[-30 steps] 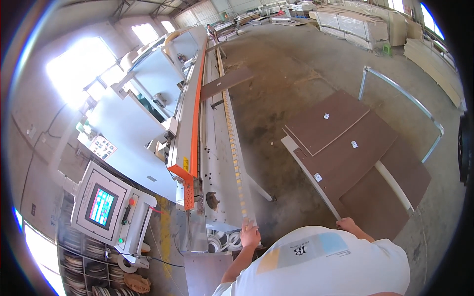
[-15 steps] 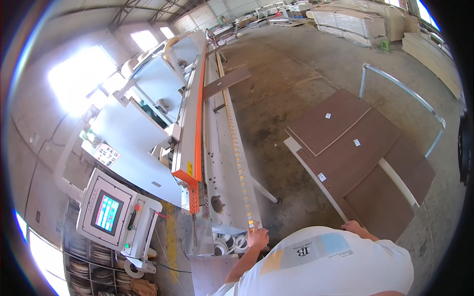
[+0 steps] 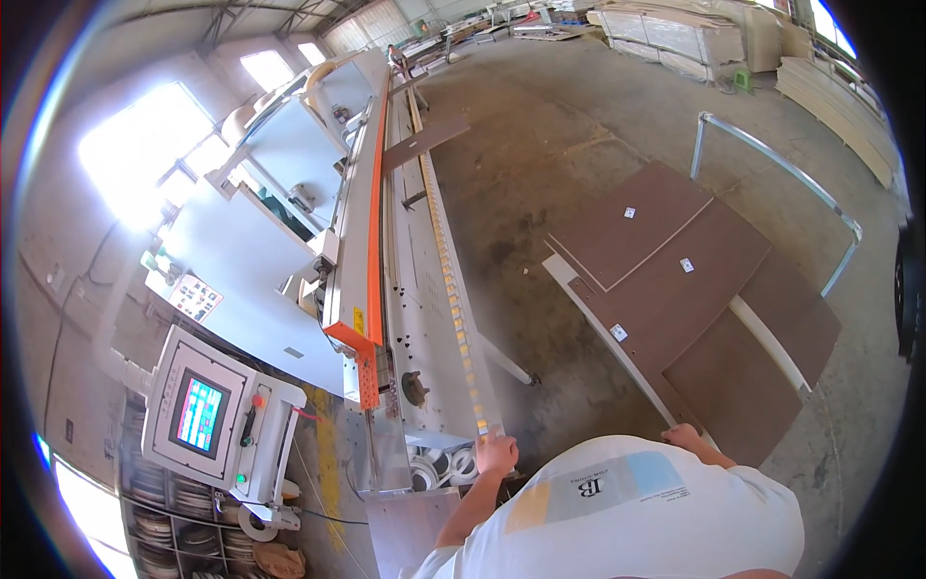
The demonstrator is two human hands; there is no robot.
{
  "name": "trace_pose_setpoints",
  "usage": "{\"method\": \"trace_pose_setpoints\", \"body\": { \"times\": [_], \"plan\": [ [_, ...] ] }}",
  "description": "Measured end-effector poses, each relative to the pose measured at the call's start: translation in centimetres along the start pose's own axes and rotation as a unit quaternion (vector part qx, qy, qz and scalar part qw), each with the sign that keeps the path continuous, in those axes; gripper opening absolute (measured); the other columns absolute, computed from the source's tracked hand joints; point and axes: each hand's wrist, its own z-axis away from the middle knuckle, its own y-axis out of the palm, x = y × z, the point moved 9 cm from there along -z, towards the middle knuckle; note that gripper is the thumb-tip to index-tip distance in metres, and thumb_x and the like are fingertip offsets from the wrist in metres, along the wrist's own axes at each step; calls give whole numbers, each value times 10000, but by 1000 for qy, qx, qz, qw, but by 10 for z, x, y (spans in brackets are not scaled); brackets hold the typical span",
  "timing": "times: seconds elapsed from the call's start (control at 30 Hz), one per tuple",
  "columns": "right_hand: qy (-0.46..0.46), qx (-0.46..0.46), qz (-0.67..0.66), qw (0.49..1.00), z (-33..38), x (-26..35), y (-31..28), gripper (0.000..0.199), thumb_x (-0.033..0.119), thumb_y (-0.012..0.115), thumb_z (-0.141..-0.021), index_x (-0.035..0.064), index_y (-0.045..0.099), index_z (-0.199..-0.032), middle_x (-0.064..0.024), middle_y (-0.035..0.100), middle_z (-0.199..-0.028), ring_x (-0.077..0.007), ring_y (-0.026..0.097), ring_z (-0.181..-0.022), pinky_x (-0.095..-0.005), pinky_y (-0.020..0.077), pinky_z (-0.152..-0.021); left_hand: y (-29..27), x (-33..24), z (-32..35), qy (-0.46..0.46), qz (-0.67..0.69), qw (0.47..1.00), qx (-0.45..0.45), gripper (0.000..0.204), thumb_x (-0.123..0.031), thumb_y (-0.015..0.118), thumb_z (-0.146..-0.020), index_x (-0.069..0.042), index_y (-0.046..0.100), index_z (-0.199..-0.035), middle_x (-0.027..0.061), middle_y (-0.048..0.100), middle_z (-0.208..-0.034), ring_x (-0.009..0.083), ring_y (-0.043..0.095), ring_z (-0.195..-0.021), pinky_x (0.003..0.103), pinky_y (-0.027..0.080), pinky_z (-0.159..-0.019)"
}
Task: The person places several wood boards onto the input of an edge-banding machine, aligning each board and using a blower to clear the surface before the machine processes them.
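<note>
My left hand (image 3: 497, 454) is closed around the near end of the long rail of yellow and white rollers (image 3: 459, 338), beside the edge banding machine (image 3: 371, 251). To the right, my right hand (image 3: 684, 437) has its fingers curled at the near left edge of a stack of brown panels (image 3: 666, 280). Small white labels lie on several of these panels. The fingers' undersides are hidden at both hands. Farther along the machine, another brown panel (image 3: 424, 142) lies across the rail, under the orange beam (image 3: 376, 212).
A control box with a lit screen (image 3: 203, 410) stands at the left. White rolls (image 3: 444, 467) sit below the machine's near end. Beyond the panels rises a metal tube frame (image 3: 772, 159). Stacked boards (image 3: 675, 43) stand at the back right. A person (image 3: 396, 58) is at the machine's far end.
My left hand's fingers, partly stretched over the rail end before, are now curled in around it. My right hand stays at the panel edge. The whole view has shifted slightly.
</note>
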Motion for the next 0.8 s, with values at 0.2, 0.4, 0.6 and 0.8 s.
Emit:
{"method": "trace_pose_setpoints", "body": {
  "times": [0.2, 0.4, 0.6, 0.8],
  "plan": [
    [108, -16, -199, 974, 3, -21, 5, 249, 340, 784, -828, 181, 776, -1020, -92, 795, -1059, -330, 759, -995, -485, 606, -817, 3, 2, 0, -9, 31, 999, -1, 184, -294, 638, -955, -198, 793, -936, -11, 790, -1099, 255, 529, -1424, 617, 385, -1151],
    [197, 2, -303, 932, -4, -38, 25, 357, 423, 742, -938, 92, 843, -1029, -118, 819, -968, -277, 793, -868, -414, 628, -829, -8, 0, -1, 8, 22, 999, -32, 203, -302, 625, -975, -198, 784, -905, 25, 780, -1125, 242, 539, -1425, 615, 413, -1119],
    [177, 35, -258, 949, 4, -36, 37, 360, 401, 731, -941, 69, 847, -1016, -123, 820, -933, -261, 791, -827, -404, 624, -823, -10, -1, 2, -9, 63, 998, -17, 228, -287, 612, -971, -169, 799, -917, 52, 783, -1129, 279, 546, -1417, 609, 390, -1150],
    [120, -32, -232, 965, 3, -28, 23, 388, 419, 691, -943, 70, 846, -1010, -108, 820, -917, -255, 787, -766, -396, 625, -800, -10, -2, 2, 2, 34, 999, -23, 164, -263, 644, -962, -176, 771, -907, 0, 792, -1062, 242, 547, -1403, 596, 403, -1097]
  ]
}}
